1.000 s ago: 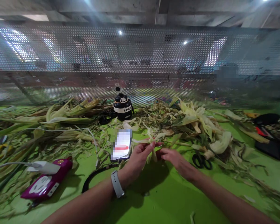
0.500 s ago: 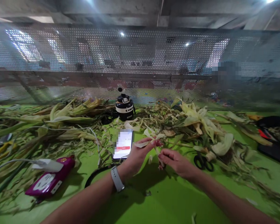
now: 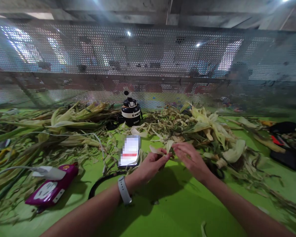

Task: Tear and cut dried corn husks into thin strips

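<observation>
My left hand (image 3: 151, 166), with a pale watch band on its wrist, is closed in a pinch around pale corn husk strips (image 3: 169, 145). One strip sticks up from the fingertips and another points left. Close by on the right is my right hand (image 3: 192, 162), its fingers stretched out and fairly straight. Its fingertips are at the edge of the upright strip; whether they touch it I cannot tell. Just left of the left hand lies a lit phone (image 3: 130, 151). Black-handled scissors (image 3: 218, 171) are partly hidden behind my right forearm.
Piles of dry husks (image 3: 74, 120) and shredded strips (image 3: 177, 123) cover the green table (image 3: 167, 214). A black bottle (image 3: 131, 113) stands behind the phone. On the left is a purple power bank (image 3: 51, 189) with a white cable. A perforated screen (image 3: 148, 59) runs along the back.
My right hand has let go of the lower end of the husk, moved up and straightened its fingers. The left hand still pinches the husk strips, slightly lower.
</observation>
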Demonstrator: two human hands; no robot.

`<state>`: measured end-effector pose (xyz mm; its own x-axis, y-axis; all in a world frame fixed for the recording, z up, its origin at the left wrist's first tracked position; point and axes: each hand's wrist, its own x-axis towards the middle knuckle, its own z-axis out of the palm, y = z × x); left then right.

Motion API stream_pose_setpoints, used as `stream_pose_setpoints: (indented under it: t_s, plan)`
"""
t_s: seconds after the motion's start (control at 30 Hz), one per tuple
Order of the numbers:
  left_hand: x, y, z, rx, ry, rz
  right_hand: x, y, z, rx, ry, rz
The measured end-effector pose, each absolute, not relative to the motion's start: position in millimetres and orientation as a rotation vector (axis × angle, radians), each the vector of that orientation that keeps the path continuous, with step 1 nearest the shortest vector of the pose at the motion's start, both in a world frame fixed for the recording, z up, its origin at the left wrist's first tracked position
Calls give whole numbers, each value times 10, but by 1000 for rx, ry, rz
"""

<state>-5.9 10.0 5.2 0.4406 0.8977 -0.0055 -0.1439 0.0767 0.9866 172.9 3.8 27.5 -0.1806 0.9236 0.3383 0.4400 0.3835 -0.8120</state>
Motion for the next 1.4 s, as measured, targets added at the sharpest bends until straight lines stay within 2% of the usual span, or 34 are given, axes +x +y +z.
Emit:
stream_pose_setpoints:
  t_s: [0.1,0.17,0.33,0.47,0.7,1.03,1.27,1.4]
  plan:
    - [-41,79,50,1368,728,846,1661,35,222,-1113,-1630,1265]
    - [-37,62,79,1414,729,806,1624,15,195,-1077,-1497,1363]
    - [-52,19,145,1438,767,717,1584,2,161,-1074,-1335,1218]
    - [-59,32,106,1405,779,672,1575,29,150,-1105,-1269,1233]
    - [-86,123,109,1140,836,915,1655,2,230,-1224,-1677,1114]
    - [-74,185,-15,1307,850,975,1597,-44,171,-1158,-2062,1031]
    - [-89,223,-11,1321,834,986,1570,-129,202,-1176,-2247,773]
    - [-110,206,34,1367,776,797,1659,-134,331,-1145,-2188,368]
